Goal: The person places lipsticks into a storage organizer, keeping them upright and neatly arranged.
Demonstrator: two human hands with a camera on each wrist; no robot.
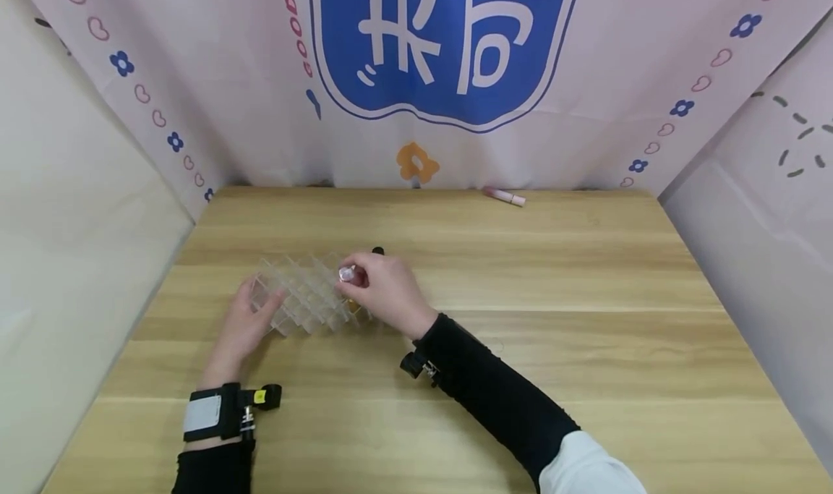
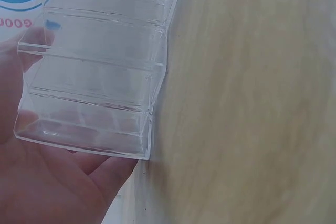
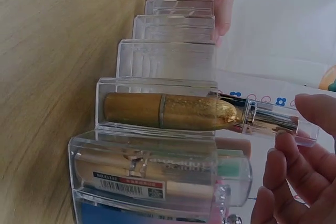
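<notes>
A clear, multi-compartment lipstick organizer lies on the table left of centre. My left hand grips its left end, thumb on the near side and fingers on the far side. The compartments near that hand hold nothing in the left wrist view. Over the right end, my right hand pinches the top of a lipstick tube with a clear, shiny metallic end; its lower part is hidden. Beside it a gold bullet-shaped lipstick sits in a compartment, next to a tube with a barcode label.
Near the table's back edge lies a pale pink tube. A black-topped item shows just beyond my right hand. Printed cloth hangs behind the wooden table, with white sheets at both sides.
</notes>
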